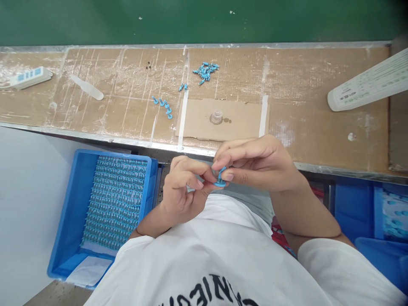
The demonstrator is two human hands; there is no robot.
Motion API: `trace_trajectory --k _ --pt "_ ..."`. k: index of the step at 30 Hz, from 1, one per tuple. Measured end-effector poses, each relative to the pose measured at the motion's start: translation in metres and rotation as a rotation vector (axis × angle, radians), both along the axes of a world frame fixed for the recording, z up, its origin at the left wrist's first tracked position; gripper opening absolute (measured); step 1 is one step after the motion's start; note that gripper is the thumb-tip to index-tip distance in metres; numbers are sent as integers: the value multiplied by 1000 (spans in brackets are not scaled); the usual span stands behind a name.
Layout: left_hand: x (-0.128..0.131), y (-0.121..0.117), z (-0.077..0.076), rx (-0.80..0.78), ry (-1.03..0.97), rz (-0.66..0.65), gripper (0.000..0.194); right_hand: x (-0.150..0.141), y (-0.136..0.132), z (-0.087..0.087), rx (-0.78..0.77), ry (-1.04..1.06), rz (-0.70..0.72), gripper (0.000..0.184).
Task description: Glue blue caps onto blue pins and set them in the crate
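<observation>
In front of my shirt, my left hand (188,185) is closed on the round base of a small blue piece (219,183). The thumb and fingers of my right hand (258,163) pinch the slim blue part standing up from that base. Fingertips hide some of it, so I cannot tell whether the two parts are joined. Beyond my hands, a small clear cup (217,117) sits on a taped cardboard sheet (197,123), with dark wet spots beside it. Several blue round-based pieces (166,105) stand to its left. A pile of slim blue parts (206,72) lies farther back, with two similar parts (183,87) nearby.
A white power strip (33,77) and a pale flat spatula-like tool (87,88) lie on the left of the bench. A large white bottle (366,83) lies at the right. Below left, a blue crate (65,212) holds rows of blue pieces; more blue bins (353,208) are at right.
</observation>
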State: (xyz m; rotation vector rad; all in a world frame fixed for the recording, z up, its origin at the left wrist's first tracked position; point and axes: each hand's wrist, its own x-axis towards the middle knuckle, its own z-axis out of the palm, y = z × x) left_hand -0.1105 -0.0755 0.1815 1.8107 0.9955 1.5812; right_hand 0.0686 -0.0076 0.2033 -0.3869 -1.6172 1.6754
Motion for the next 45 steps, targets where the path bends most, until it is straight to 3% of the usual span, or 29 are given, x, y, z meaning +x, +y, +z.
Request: trace_trajectory --k 4,12,15,20,26,35,45 --pt "-3 5 4 11 26 -23 32 1 3 1 -25 -10 5 16" --pt "-1 7 3 -112 -112 -94 35 2 5 2 -75 -31 53 10" --pt "-2 11 -3 -74 -184 -40 38 1 4 3 -76 -31 -13 10" --pt "4 12 -12 -9 -199 151 25 -4 -2 3 91 -18 -298 12" --pt "9 7 -13 52 -90 201 36 -8 -13 1 302 -133 -478 20" --pt "11 7 -18 -90 -191 192 29 -5 -21 6 445 -423 -529 22" --pt "7 14 -20 21 -114 241 29 -9 -21 6 473 -442 -540 19"
